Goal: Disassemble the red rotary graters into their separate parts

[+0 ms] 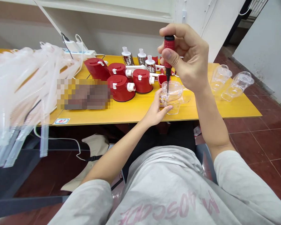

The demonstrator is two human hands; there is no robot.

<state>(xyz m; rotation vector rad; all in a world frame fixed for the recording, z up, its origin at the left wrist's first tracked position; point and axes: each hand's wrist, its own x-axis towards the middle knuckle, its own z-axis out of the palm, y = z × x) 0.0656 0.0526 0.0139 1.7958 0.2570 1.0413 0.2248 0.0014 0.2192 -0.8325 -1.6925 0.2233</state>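
My right hand (pixel 187 56) grips a red screwdriver (pixel 169 47) with a black cap, held upright with its shaft pointing down. The shaft's tip reaches into a clear plastic housing (pixel 174 97) near the table's front edge; whether it meets a screw is too small to tell. Around the left side of that housing my left hand (pixel 158 109) is closed, with the thumb along its front. Just behind the housing lies a small red part (pixel 162 79), partly hidden by my right hand and the screwdriver.
Red round bases (pixel 121 89) with white clips stand left of the housing, with metal grater drums (pixel 127 57) behind. Two more clear housings (pixel 239 84) sit at the right end of the yellow table (pixel 131 114). Plastic sleeves (pixel 25 87) overhang its left edge beside a power strip (pixel 89 53).
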